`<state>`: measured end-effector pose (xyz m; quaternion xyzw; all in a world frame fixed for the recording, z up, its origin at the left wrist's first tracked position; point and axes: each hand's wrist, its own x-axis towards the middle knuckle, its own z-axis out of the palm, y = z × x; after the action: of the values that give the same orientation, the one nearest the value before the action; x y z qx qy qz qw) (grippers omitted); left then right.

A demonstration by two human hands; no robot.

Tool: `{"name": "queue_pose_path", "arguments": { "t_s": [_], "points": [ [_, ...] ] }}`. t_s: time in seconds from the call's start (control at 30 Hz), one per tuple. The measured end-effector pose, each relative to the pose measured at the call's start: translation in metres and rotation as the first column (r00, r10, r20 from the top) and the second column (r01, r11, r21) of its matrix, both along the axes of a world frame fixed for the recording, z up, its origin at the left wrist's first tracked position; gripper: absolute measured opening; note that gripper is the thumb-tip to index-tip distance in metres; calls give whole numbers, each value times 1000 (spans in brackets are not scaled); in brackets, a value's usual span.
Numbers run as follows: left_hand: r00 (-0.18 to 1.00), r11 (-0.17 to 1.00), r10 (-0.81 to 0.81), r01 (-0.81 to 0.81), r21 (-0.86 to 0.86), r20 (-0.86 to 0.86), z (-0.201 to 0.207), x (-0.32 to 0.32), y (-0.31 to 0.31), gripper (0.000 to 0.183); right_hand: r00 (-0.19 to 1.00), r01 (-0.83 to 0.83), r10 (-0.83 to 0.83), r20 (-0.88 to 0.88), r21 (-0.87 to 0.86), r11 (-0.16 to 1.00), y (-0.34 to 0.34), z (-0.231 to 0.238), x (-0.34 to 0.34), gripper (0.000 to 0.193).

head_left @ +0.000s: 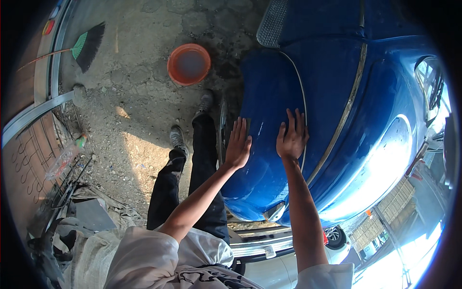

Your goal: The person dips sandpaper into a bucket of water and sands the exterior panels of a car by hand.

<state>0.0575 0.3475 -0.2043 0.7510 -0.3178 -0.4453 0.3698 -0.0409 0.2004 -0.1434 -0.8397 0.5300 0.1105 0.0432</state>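
Observation:
The rounded fender (264,91) of a blue car stands in front of me and to the right, with wet-looking streaks on its paint. My left hand (238,144) lies along the fender's left side, fingers stretched out flat and close together. By its fingertips shows a small dark patch (248,123); I cannot tell if it is a thin sheet under the hand or a mark. Farther right, my right hand (292,136) is open with fingers spread, at the thin trim line where the fender meets the body. Both palms face the car, so their undersides are hidden.
An orange basin (189,64) of cloudy water sits on the rough ground ahead. A green and black broom (87,47) leans at the far left, near a metal rail (38,115). Cloth sacks (91,255) lie at lower left. A light-coloured car (274,272) stands at lower right.

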Motion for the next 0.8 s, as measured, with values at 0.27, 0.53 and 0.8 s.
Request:
{"name": "queue_pose_path", "arguments": {
  "t_s": [0.27,0.53,0.8],
  "points": [
    [996,992,-83,81,97,19,-27,46,-87,62,1000,-11,11,12,13,1000,0,-2,8,43],
    [966,981,157,-128,148,-204,-18,25,-20,63,999,-23,23,30,-18,1000,-2,3,9,43],
    [960,991,119,-97,97,-254,-3,6,14,66,1000,-12,12,-2,-10,1000,-2,0,1,43]
  ]
}}
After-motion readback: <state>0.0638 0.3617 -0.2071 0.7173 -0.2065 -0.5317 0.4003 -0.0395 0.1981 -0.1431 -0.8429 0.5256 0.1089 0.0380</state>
